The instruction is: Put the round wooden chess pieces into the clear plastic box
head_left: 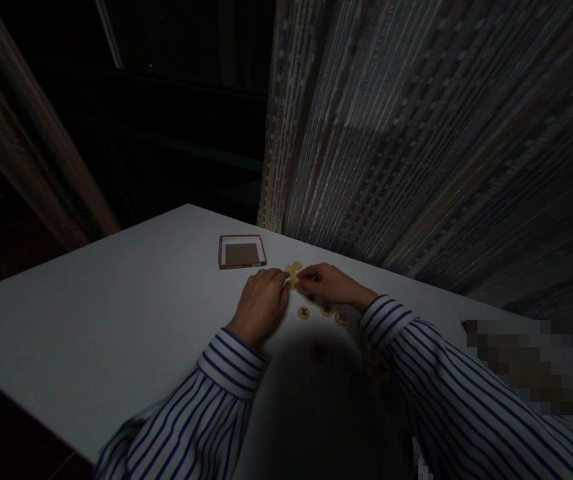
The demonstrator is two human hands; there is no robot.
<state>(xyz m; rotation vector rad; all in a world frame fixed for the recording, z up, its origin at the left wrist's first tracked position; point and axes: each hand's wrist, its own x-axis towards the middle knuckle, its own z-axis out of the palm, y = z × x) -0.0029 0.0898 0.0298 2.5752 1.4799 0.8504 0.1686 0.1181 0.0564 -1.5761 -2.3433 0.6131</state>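
Note:
Pale yellow round tokens (295, 267) lie bunched together on the white table, between my two hands. My left hand (260, 303) rests at their left side, fingers curled and close together. Its fingertips touch the bunch, and what they hold, if anything, is hidden. From the right, my right hand (333, 283) pinches at the edge of a token with thumb and forefinger. Nearer to me lie several loose tokens, one showing a black X (303, 313). Another dark-marked token (341, 319) sits below my right wrist.
Beyond my left hand stands an open shallow box (242, 254) with a brown inside. A string curtain (346, 133) hangs along the table's far right edge. At the right lies a blurred-out flat object (526, 363). The room is dim, with shadow over the near table (116, 313).

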